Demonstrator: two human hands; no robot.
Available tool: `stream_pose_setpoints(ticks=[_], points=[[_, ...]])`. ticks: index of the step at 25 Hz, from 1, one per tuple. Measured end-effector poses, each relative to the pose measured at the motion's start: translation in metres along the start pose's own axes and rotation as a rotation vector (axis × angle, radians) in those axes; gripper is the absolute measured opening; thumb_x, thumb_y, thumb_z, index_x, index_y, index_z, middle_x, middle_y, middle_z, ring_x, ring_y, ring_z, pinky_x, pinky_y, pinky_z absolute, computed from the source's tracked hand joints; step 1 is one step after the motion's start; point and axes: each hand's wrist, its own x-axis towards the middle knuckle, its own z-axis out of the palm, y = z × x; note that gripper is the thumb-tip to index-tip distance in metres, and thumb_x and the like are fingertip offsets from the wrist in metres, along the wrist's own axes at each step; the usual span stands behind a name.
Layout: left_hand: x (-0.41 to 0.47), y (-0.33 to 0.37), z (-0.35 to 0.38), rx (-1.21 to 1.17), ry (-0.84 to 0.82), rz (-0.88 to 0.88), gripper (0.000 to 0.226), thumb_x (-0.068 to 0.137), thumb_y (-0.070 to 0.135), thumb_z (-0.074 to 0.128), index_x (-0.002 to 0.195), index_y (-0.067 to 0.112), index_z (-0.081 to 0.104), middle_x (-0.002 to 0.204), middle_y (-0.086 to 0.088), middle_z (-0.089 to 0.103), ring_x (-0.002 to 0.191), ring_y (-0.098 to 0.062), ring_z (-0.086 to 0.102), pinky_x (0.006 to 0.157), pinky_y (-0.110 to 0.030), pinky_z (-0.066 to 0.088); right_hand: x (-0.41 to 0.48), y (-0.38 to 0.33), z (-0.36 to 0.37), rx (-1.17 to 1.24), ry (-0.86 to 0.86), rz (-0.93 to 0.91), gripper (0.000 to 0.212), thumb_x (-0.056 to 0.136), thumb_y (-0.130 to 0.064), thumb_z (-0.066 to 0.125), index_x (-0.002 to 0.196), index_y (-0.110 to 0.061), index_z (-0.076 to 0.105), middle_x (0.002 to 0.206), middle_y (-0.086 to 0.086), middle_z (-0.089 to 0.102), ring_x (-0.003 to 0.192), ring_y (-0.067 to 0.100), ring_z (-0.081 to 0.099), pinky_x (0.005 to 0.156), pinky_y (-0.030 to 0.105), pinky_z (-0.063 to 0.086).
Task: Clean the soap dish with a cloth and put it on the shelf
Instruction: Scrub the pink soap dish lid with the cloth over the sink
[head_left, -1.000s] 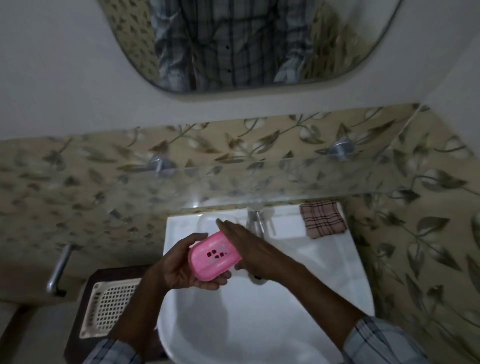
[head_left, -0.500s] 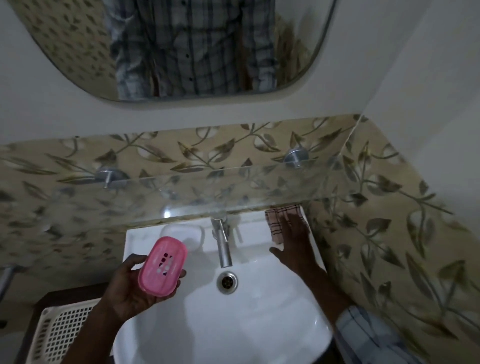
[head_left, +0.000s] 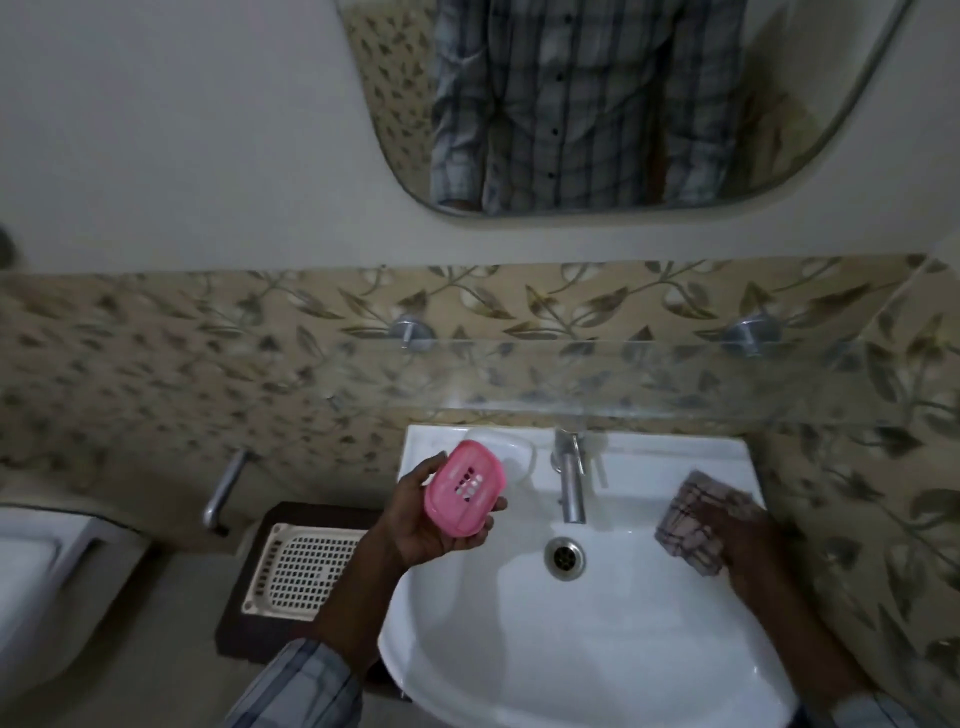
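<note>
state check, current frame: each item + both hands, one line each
soap dish: held in left hand, tilted, slotted face showing
left hand: closed around dish, left of tap
cloth: checked, gripped, over basin's right side
right hand: shut on cloth
tap: no water visible
basin: no standing water, drain open
glass shelf: nothing on it

The soap dish (head_left: 465, 487) looks like smooth pink plastic; the cloth (head_left: 693, 522) is checked woven fabric, blurred here. The sink (head_left: 597, 649) is glossy white ceramic, the tap (head_left: 570, 483) shiny metal, the shelf (head_left: 597, 384) clear glass.
</note>
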Motion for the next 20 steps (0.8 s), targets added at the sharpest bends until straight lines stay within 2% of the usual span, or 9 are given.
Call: stream_pose_setpoints(ticks=[2,5,7,9,12,13,14,17,20], points=[[-0.006,0.000,0.004,0.038,-0.020,0.003,0.069,0.087,0.050,0.051,0.132,-0.002,0.056,0.120,-0.032,0.061,0.081,-0.041,0.065,0.075,-0.043,0.057,-0.038,-0.010,0.017,0.232,-0.193,0.125,0.049,0.069,-0.014,0.085,0.095,0.019,0.059,0.046,0.018,0.059,0.032,0.024,0.052,0.041,0.028,0.044],[-0.016,-0.002,0.023,0.125,-0.012,0.013,0.064,0.079,0.046,0.057,0.120,-0.002,0.063,0.112,-0.034,0.065,0.081,-0.042,0.067,0.077,-0.047,0.059,-0.084,-0.048,0.058,0.152,-0.262,-0.006,0.037,0.068,-0.009,0.084,0.102,-0.002,0.072,0.086,0.021,0.075,0.070,0.033,0.071,0.057,0.034,0.052],[-0.019,-0.001,0.039,0.181,0.007,0.030,0.061,0.077,0.044,0.057,0.118,0.000,0.064,0.107,-0.033,0.067,0.084,-0.043,0.069,0.077,-0.050,0.060,-0.094,-0.079,0.091,-0.067,-0.239,-0.296,0.038,0.074,-0.006,0.084,0.109,-0.008,0.069,0.102,0.012,0.074,0.089,0.024,0.069,0.070,0.031,0.053],[-0.019,0.000,0.054,0.192,0.016,0.027,0.059,0.080,0.044,0.053,0.121,0.003,0.061,0.105,-0.032,0.069,0.084,-0.043,0.071,0.074,-0.047,0.061,-0.101,-0.099,0.124,-0.348,-0.174,-0.699,0.034,0.076,-0.003,0.079,0.108,-0.005,0.069,0.103,0.007,0.073,0.092,0.014,0.065,0.076,0.025,0.050],[-0.016,-0.002,0.061,0.223,-0.008,0.041,0.055,0.082,0.045,0.051,0.116,0.004,0.063,0.099,-0.026,0.073,0.081,-0.041,0.073,0.070,-0.048,0.061,-0.101,-0.095,0.154,-0.544,-0.348,-1.364,0.026,0.079,0.009,0.067,0.104,0.004,0.073,0.104,0.020,0.074,0.100,0.023,0.064,0.088,0.037,0.051],[-0.016,-0.005,0.063,0.210,-0.027,0.045,0.052,0.082,0.044,0.052,0.113,0.004,0.065,0.096,-0.023,0.075,0.080,-0.040,0.073,0.068,-0.049,0.061,-0.100,-0.089,0.157,-0.626,-0.388,-1.486,0.025,0.081,0.009,0.067,0.104,0.004,0.073,0.106,0.022,0.073,0.103,0.027,0.064,0.092,0.040,0.052],[-0.015,-0.007,0.065,0.202,-0.042,0.043,0.051,0.082,0.043,0.053,0.110,0.003,0.067,0.094,-0.023,0.075,0.080,-0.041,0.072,0.068,-0.049,0.061,-0.097,-0.084,0.160,-0.696,-0.373,-1.515,0.025,0.080,0.010,0.070,0.104,0.004,0.074,0.108,0.023,0.073,0.104,0.031,0.067,0.093,0.042,0.053],[-0.015,-0.015,0.063,0.116,-0.040,0.065,0.046,0.081,0.038,0.058,0.108,0.003,0.069,0.099,-0.023,0.074,0.084,-0.040,0.070,0.073,-0.047,0.060,-0.093,-0.075,0.172,-0.670,-0.250,-1.351,0.025,0.074,0.011,0.070,0.098,0.009,0.073,0.099,0.026,0.073,0.094,0.038,0.071,0.091,0.043,0.051],[-0.015,-0.012,0.058,0.082,-0.053,0.070,0.045,0.076,0.033,0.060,0.106,0.002,0.071,0.100,-0.022,0.074,0.084,-0.038,0.071,0.079,-0.046,0.057,-0.096,-0.078,0.181,-0.740,-0.376,-1.406,0.023,0.075,0.008,0.071,0.098,0.008,0.074,0.098,0.026,0.073,0.095,0.034,0.069,0.087,0.042,0.054]])
